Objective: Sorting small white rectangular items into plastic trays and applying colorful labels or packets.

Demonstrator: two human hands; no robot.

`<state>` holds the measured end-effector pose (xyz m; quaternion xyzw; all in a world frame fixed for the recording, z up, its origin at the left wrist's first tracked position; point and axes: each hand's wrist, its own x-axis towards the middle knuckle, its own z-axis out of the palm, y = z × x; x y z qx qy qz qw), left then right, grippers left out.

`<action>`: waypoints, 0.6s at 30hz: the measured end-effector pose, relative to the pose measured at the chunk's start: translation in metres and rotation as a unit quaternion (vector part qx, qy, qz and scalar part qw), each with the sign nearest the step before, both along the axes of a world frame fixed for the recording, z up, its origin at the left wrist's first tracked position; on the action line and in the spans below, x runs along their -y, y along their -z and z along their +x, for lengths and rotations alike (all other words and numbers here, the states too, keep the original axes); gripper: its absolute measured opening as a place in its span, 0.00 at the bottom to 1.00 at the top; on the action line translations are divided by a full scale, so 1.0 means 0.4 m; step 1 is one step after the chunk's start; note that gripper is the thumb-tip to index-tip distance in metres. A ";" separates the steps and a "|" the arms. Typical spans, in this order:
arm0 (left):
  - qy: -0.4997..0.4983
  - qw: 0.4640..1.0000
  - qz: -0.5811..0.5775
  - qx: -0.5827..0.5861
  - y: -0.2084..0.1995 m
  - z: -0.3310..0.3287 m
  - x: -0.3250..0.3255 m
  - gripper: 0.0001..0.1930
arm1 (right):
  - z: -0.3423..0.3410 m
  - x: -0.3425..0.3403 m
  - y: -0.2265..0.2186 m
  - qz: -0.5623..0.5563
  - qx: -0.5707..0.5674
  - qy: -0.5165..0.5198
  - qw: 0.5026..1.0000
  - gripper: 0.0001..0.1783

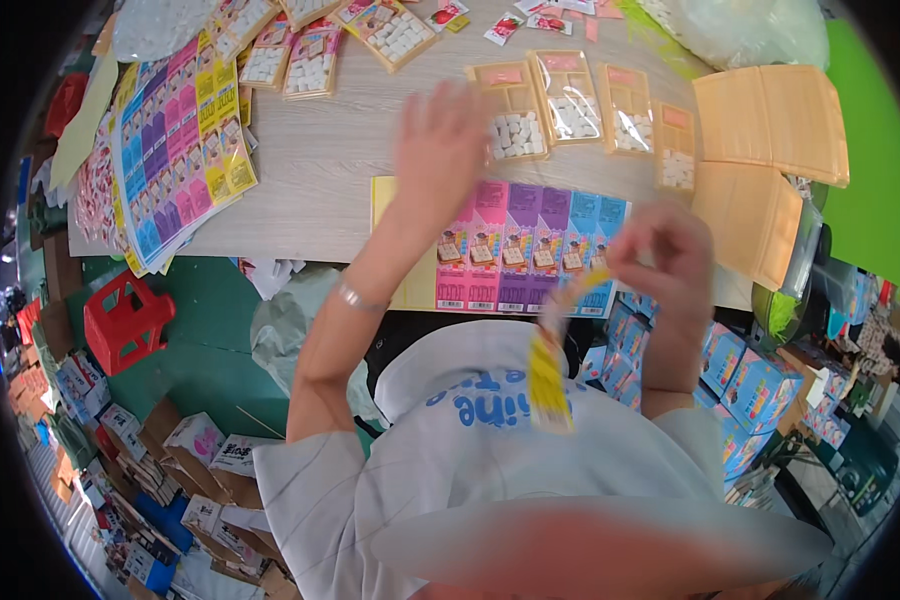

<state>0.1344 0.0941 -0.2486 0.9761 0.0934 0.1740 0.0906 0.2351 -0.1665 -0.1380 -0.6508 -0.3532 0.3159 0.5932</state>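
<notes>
My right hand (670, 250) pinches the end of a yellow printed sticker strip (548, 375), which hangs down in front of my shirt, blurred by motion. My left hand (440, 140) is over the table with fingers stretched out and nothing visible in it, beside a clear-lidded tray (515, 130) of small white pieces. A pink slip lies in that tray's upper compartment. Three similar trays, including a narrow one (676, 150), stand to its right. Below my hands lies a sticker sheet (520, 240) with pink, purple and blue strips; its left part is bare yellow backing.
Stacked sticker sheets (180, 140) lie at the table's left. Trays carrying colourful labels (313, 62) sit at the back left, near small red sachets (503, 28). Stacked tan trays (770, 120) are at the right. A red stool (128, 322) stands on the green floor, with cartons below it.
</notes>
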 end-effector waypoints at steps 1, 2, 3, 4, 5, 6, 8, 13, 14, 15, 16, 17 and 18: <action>0.032 0.999 0.012 0.006 -0.003 0.056 0.031 0.26 | -0.006 -0.042 0.022 0.001 0.001 0.000 1.000 0.15; 0.031 0.999 0.015 0.007 0.021 0.084 0.034 0.26 | -0.015 -0.086 0.043 0.035 -0.039 0.027 0.998 0.17; 0.041 0.999 -0.007 0.010 0.063 0.106 0.043 0.28 | -0.012 -0.109 0.059 0.067 -0.077 0.055 0.993 0.19; 0.051 0.998 -0.029 0.013 0.076 0.118 0.051 0.31 | 0.004 -0.113 0.076 0.067 -0.076 0.056 0.993 0.19; 0.050 0.998 -0.028 0.013 0.090 0.109 0.039 0.31 | 0.020 -0.119 0.093 0.063 -0.107 0.090 0.988 0.18; 0.062 0.998 -0.017 0.001 0.096 0.088 0.014 0.32 | 0.039 -0.125 0.110 0.058 -0.138 0.128 0.981 0.18; 0.075 0.997 0.017 -0.026 0.064 0.034 -0.024 0.39 | 0.071 -0.165 0.143 0.035 -0.140 0.180 0.973 0.17; 0.087 0.973 -0.194 0.086 -0.041 -0.019 -0.071 0.37 | 0.102 -0.291 0.225 0.004 -0.130 0.210 0.969 0.16; -0.054 0.902 -0.425 0.054 -0.032 -0.029 -0.076 0.30 | 0.102 -0.313 0.235 -0.030 -0.095 0.199 0.975 0.17; -0.189 0.757 -0.625 0.022 -0.032 -0.032 -0.082 0.24 | 0.107 -0.333 0.242 -0.066 -0.056 0.188 0.978 0.17; -0.251 0.763 -0.595 0.040 -0.052 -0.020 -0.080 0.16 | 0.109 -0.343 0.259 -0.067 -0.055 0.187 0.979 0.17; -0.251 0.762 -0.596 0.040 -0.032 -0.019 -0.084 0.16 | 0.108 -0.348 0.283 -0.081 -0.013 0.197 0.977 0.16; -0.243 0.778 -0.578 0.040 -0.012 -0.016 -0.089 0.15 | 0.101 -0.358 0.289 -0.094 0.029 0.204 0.974 0.16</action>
